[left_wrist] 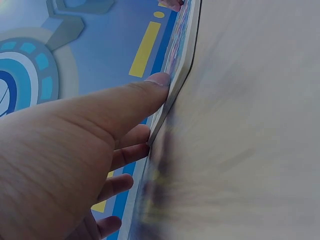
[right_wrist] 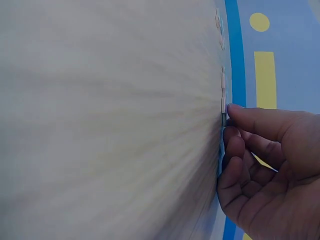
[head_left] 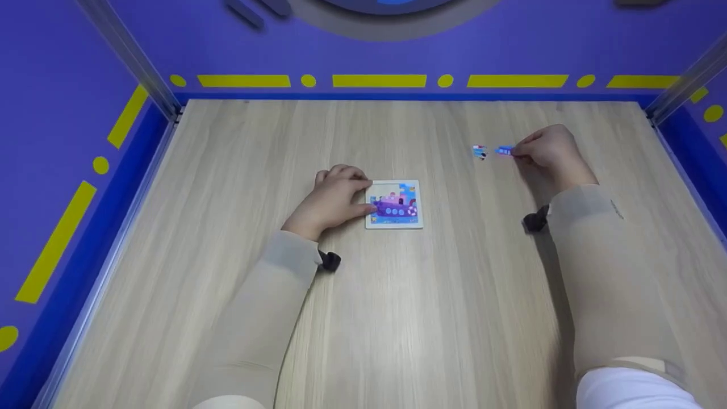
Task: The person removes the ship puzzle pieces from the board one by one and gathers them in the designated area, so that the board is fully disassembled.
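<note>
A square jigsaw puzzle in a white frame (head_left: 421,213) lies on the table, its picture a purple boat on blue. My left hand (head_left: 335,199) steadies it from the left, thumb on the frame's left side and forefinger at the upper left corner; the other fingers extend beyond it. A pale patch shows in the puzzle's upper left part. Farther right, my right hand (head_left: 548,149) pinches a small blue and purple puzzle piece (head_left: 503,150) between thumb and forefinger, close to the tabletop. Left of that lies another small patch of puzzle pieces (head_left: 480,151), white, blue and black.
The light wood table (head_left: 363,318) is bounded by blue panels (head_left: 386,57) with yellow markings at the back and both sides. Metal posts (head_left: 133,54) stand at the back corners. A small black device (head_left: 330,261) sits at the left wrist, another (head_left: 535,221) at the right.
</note>
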